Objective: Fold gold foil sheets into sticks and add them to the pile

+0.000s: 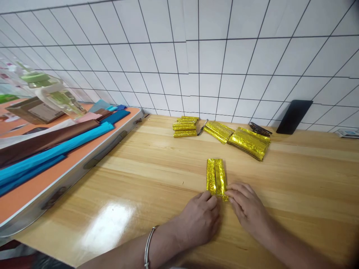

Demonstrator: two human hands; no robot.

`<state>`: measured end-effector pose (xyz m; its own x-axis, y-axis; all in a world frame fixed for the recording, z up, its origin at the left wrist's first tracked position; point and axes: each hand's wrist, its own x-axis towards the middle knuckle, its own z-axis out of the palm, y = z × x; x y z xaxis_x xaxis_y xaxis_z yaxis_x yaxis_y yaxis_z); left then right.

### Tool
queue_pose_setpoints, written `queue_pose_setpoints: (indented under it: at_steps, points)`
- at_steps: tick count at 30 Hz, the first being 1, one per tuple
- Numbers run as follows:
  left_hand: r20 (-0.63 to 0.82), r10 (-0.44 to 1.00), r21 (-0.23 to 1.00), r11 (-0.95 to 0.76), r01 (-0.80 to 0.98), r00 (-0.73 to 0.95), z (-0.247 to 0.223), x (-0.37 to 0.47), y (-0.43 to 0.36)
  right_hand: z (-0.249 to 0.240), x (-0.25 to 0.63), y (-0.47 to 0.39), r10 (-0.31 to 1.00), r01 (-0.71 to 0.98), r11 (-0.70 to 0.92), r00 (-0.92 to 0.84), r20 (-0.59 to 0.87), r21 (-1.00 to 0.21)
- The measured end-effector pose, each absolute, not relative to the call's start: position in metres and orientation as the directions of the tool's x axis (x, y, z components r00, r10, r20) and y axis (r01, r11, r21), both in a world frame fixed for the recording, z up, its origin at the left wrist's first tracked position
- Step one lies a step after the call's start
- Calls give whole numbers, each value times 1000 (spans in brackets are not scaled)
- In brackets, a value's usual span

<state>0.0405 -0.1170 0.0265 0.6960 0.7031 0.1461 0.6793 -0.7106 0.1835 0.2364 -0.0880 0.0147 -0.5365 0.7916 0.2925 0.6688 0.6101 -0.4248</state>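
Note:
A shiny gold foil sheet, its two long sides folded in toward a middle seam, lies on the wooden table. My left hand, with a silver bangle at the wrist, has its fingers curled on the near left end of the foil. At the near right corner, the thumb and fingertips of my right hand pinch the edge. Part of the near end is hidden by my left fingers. Farther back sit a pile of narrow folded gold strips and two flat stacks of gold foil, one left and one right.
A pen lies between the gold piles. Against the tiled wall lean a black phone and a dark hair clip. To the left, an orange-topped surface holds blue and brown rolls, a cardboard box and a green-lidded bottle.

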Motion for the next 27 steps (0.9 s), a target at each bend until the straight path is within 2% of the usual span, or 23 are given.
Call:
queue_pose_setpoints:
  at_steps: [4,7,11,17,27]
  points:
    - [135,709,215,-702,679,692,27,40,-117,11,225,-112,740,694,672,-639,210,-259]
    - [134,669,201,-741,641,731,24,40,-117,2,226,-123,705,678,709,-686,180,-193]
    - [134,651,180,-757,628,747,20,39,-118,-2,237,-127,672,652,739,-728,136,-166]
    - [75,660,218,-743,633,748,29,29,-122,0,247,-125,676,659,733,-733,77,-168]
    - [78,657,299,-733,611,750,34,15,-121,3,254,-124,672,670,741,-740,33,-50]
